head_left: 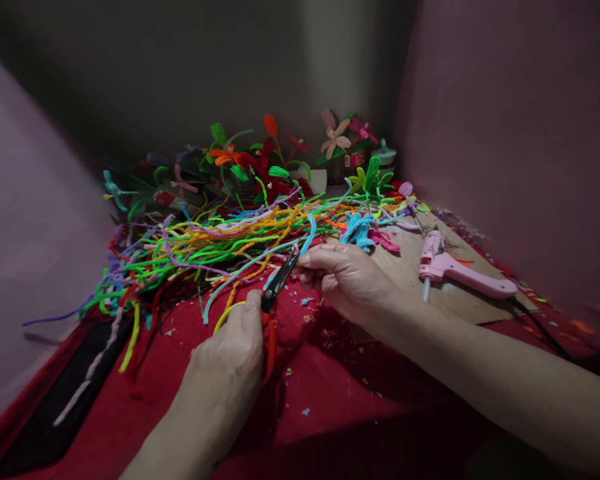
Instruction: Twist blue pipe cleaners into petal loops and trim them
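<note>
My left hand [227, 353] is closed around scissors [280, 280] with dark blades and a red handle, their tips pointing up and away. A light blue pipe cleaner [311, 232] is pinched between the thumb and fingers of my right hand [337, 273], and its curved end rises above them. The blade tips are right beside my right fingertips; whether they touch the pipe cleaner I cannot tell. Just beyond both hands lies a big loose pile of pipe cleaners [230, 237] in green, orange, purple and other colours.
A pink glue gun [460, 270] lies on a brown board [395, 293] at right, its cord trailing off. Blue pipe-cleaner petals [357, 231] are near it. Finished flowers [335, 137] stand at the back. A black strip [65, 393] and scraps lie on the red cloth [330, 380].
</note>
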The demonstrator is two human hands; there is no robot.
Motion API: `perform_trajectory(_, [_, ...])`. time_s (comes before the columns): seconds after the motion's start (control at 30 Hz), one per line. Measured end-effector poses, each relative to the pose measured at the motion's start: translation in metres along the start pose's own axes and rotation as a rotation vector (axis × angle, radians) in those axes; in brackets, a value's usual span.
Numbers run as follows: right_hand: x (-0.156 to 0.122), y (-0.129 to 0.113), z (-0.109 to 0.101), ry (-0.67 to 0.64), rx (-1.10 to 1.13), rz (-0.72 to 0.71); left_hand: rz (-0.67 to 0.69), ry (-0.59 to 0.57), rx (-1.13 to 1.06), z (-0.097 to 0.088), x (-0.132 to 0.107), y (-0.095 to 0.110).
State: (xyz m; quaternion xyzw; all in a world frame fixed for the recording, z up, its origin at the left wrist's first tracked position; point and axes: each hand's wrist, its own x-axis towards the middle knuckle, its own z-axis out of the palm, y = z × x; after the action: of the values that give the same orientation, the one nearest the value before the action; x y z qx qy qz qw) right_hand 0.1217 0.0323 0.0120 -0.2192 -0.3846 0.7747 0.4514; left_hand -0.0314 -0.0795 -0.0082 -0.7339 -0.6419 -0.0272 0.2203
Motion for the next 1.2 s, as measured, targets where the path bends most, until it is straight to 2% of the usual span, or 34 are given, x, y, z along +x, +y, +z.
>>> perform_trajectory(0.13, [0.000, 0.001, 0.000, 0.033, 0.016, 0.013, 0.022, 0.048, -0.081, 0.004, 0.000, -0.007])
perform_trajectory(0.3, [0.003, -0.005, -0.001, 0.006, 0.005, -0.138, -0.017, 0.191, -0.142, -0.008, 0.000, -0.018])
perform_trajectory(0.4, [0.007, -0.015, -0.003, 0.028, 0.038, -0.217, 0.072, 0.195, -0.233, -0.009, -0.005, -0.022])
perform_trajectory(0.5, [0.011, -0.024, -0.006, 0.034, 0.101, -0.278, 0.136, 0.011, -0.270, 0.001, -0.006, -0.022])
perform_trajectory(0.6, [0.013, -0.027, -0.008, -0.005, 0.144, -0.300, 0.066, -0.242, -0.297, 0.011, 0.004, -0.021])
perform_trajectory(0.67, [0.013, -0.026, -0.008, -0.039, 0.157, -0.291, 0.032, -0.314, -0.357, 0.012, 0.016, -0.020])
perform_trajectory(0.7, [0.012, -0.025, -0.007, -0.052, 0.163, -0.279, 0.021, -0.309, -0.401, 0.010, 0.022, -0.019])
perform_trajectory(0.77, [0.011, -0.022, -0.005, -0.074, 0.189, -0.242, -0.017, -0.270, -0.590, 0.002, 0.032, -0.014])
perform_trajectory(0.8, [0.011, -0.020, -0.004, -0.085, 0.205, -0.220, -0.066, -0.271, -0.761, -0.003, 0.037, -0.010])
perform_trajectory(0.87, [0.009, -0.015, -0.002, -0.104, 0.231, -0.179, -0.224, -0.337, -1.274, -0.012, 0.045, 0.001])
perform_trajectory(0.9, [0.009, -0.013, -0.001, -0.112, 0.238, -0.166, -0.323, -0.407, -1.573, -0.015, 0.050, 0.007])
perform_trajectory(0.93, [0.008, -0.011, -0.001, -0.120, 0.238, -0.155, -0.421, -0.407, -1.855, -0.017, 0.055, 0.012])
perform_trajectory(0.97, [0.008, -0.008, -0.001, -0.126, 0.234, -0.142, -0.510, -0.342, -2.090, -0.018, 0.060, 0.017])
perform_trajectory(1.0, [0.007, -0.007, -0.001, -0.131, 0.230, -0.124, -0.604, -0.229, -2.260, -0.017, 0.065, 0.020])
perform_trajectory(1.03, [0.007, -0.006, -0.001, -0.133, 0.229, -0.106, -0.669, -0.125, -2.368, -0.016, 0.070, 0.022])
perform_trajectory(1.1, [0.008, -0.006, -0.003, -0.126, 0.236, -0.081, -0.769, 0.029, -2.442, -0.011, 0.077, 0.023])
perform_trajectory(1.2, [0.013, -0.010, -0.007, -0.093, 0.244, -0.065, -0.836, 0.065, -2.416, -0.005, 0.077, 0.022])
